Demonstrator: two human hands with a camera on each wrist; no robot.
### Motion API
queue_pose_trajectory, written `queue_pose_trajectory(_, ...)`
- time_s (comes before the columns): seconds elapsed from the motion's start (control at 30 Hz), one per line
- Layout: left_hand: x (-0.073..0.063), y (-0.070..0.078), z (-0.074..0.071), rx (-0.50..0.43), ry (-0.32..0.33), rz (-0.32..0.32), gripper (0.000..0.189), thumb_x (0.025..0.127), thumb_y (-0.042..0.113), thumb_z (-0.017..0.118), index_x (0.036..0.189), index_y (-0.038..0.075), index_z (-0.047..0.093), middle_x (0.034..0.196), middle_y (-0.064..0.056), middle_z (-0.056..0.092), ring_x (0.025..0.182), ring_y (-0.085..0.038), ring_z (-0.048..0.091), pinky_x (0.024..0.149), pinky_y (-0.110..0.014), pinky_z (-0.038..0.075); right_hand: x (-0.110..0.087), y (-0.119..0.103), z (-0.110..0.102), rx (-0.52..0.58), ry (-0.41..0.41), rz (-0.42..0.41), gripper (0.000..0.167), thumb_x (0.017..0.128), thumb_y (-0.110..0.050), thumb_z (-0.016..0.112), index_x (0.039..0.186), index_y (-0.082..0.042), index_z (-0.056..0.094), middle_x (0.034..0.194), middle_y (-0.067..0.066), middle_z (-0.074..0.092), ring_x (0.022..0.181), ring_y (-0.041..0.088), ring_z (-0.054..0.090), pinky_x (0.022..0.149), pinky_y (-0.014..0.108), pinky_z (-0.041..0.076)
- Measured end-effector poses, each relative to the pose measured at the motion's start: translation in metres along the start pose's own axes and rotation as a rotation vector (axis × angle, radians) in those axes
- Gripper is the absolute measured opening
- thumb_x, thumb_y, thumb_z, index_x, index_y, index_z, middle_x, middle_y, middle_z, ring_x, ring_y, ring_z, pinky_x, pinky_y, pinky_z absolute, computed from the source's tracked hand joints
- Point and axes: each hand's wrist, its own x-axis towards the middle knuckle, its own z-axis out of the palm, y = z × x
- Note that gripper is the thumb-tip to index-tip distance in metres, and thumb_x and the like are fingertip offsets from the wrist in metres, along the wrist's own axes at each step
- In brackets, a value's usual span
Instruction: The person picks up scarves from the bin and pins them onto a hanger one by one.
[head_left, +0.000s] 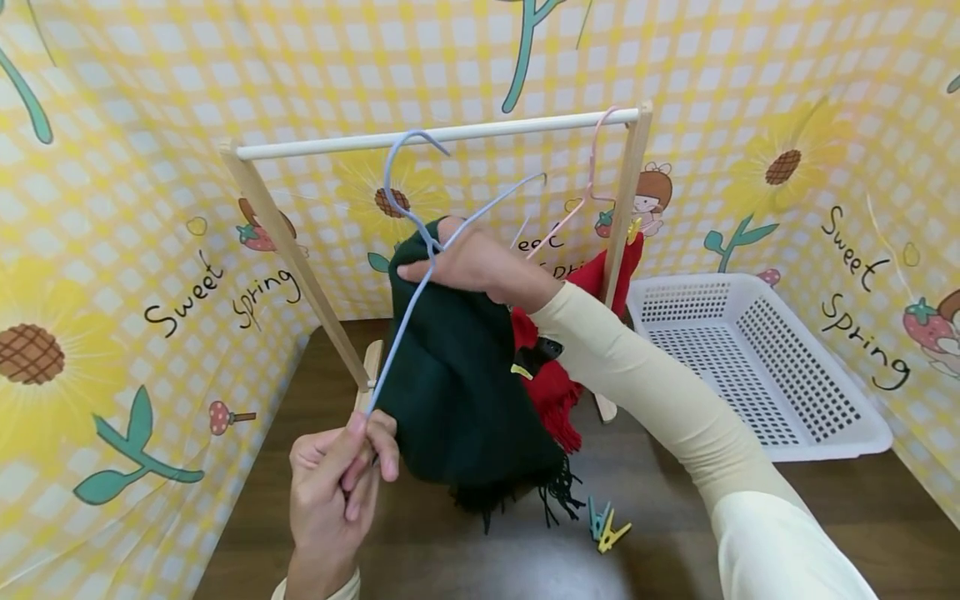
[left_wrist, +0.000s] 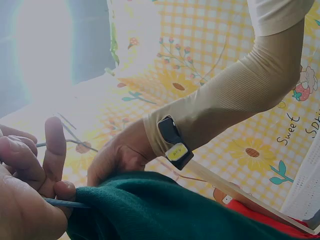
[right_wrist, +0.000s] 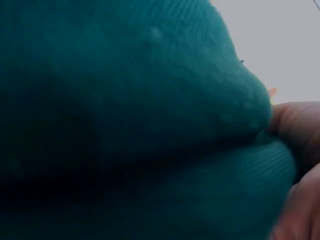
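Note:
A blue wire hanger [head_left: 402,333] slants across the middle of the head view, its hook overlapping the white rod; whether it touches the rod I cannot tell. My left hand [head_left: 333,483] pinches the hanger's lower left end. Higher up, my right hand [head_left: 480,262] grips the top of a dark green fringed scarf [head_left: 465,392], close by the hanger's neck. The scarf hangs down in folds behind the hanger's left arm. In the left wrist view, the scarf [left_wrist: 150,210] lies right beside the left fingers. Green cloth [right_wrist: 150,100] fills most of the right wrist view.
A wooden rack with a white rod [head_left: 322,145] stands behind. At its right end hangs a pink hanger [head_left: 592,167], with a red scarf [head_left: 558,408] below and a yellow clip on it. Two clothespins [head_left: 609,527] lie on the dark table. A white basket [head_left: 757,367] stands at right.

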Motion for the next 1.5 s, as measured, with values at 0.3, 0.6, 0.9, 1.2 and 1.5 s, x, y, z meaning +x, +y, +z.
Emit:
queue_pose_trajectory(0.3,-0.006,0.002,-0.001,0.021,0.042,0.041,0.058,0.101,-0.017,0.019,0.048,0.003,0.029,0.040,-0.007,0.033,0.052,-0.025,0.045,0.083,-0.032,0.040,0.008,0.004,0.015,-0.545,-0.190,-0.054,0.061,0.098,-0.052,0.061,0.138,-0.007,0.052,0.124,0.010,0.055,0.114,0.021,0.053,0.092,0.032,0.046)
queue_pose_trajectory(0.6,-0.007,0.008,-0.003,-0.061,0.101,0.110,0.056,0.102,-0.014,0.017,0.050,0.004,0.025,0.039,-0.002,0.027,0.051,-0.024,0.036,0.087,-0.034,0.040,0.004,0.011,0.012,-0.391,-0.078,-0.171,0.057,0.095,-0.061,0.061,0.065,-0.014,0.047,0.063,-0.002,0.033,0.059,0.016,0.043,0.055,0.025,0.033)
queue_pose_trajectory(0.9,-0.008,0.015,-0.006,-0.138,0.122,0.156,0.056,0.103,-0.011,0.017,0.050,0.004,0.026,0.040,-0.002,0.030,0.052,-0.023,0.035,0.077,-0.034,0.027,-0.006,0.016,0.014,-0.409,0.219,-0.289,0.051,0.093,-0.061,0.062,0.088,-0.011,0.065,0.083,0.004,0.059,0.086,0.021,0.055,0.081,0.037,0.029)
queue_pose_trajectory(1.2,-0.012,0.016,-0.012,-0.139,0.154,0.137,0.056,0.103,-0.011,0.014,0.050,0.003,0.026,0.040,-0.001,0.029,0.053,-0.022,0.034,0.081,-0.033,0.031,-0.024,0.041,0.014,-0.094,0.598,-0.490,0.039,0.090,-0.034,0.078,0.113,-0.004,0.069,0.106,0.009,0.075,0.100,0.023,0.066,0.093,0.037,0.050)
queue_pose_trajectory(1.5,-0.018,0.025,-0.021,-0.140,0.153,0.112,0.056,0.104,-0.008,0.011,0.051,0.003,0.025,0.042,-0.001,0.030,0.057,-0.023,0.033,0.089,-0.034,0.030,-0.053,0.084,0.031,0.047,0.443,-0.375,0.020,0.093,-0.026,0.076,0.102,-0.009,0.069,0.093,0.003,0.075,0.080,0.012,0.068,0.075,0.029,0.059)
